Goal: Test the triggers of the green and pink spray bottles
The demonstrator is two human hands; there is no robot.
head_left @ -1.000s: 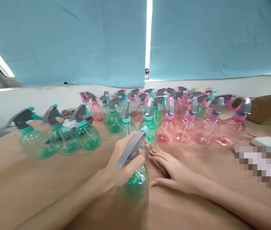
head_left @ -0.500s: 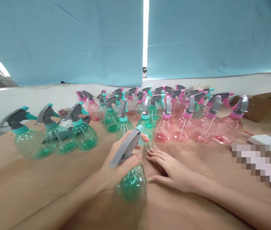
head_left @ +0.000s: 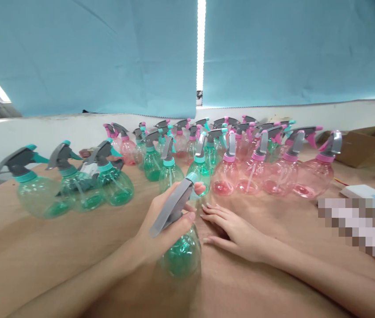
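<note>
The left hand [head_left: 167, 236] curls round the green spray bottle [head_left: 183, 258] below its head, near centre on the bench [head_left: 58, 247]; the right hand [head_left: 236, 232], loosely spread, holds nothing. A firm, level grip seems best.

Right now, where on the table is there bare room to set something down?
Bare wood on the table shows left of the left hand, this side of the three green bottles; between the left forearm and right forearm; and between the right hand and the front pink bottles. Toward the wall it's crowded: green and pink sprayers stand close together.
</note>
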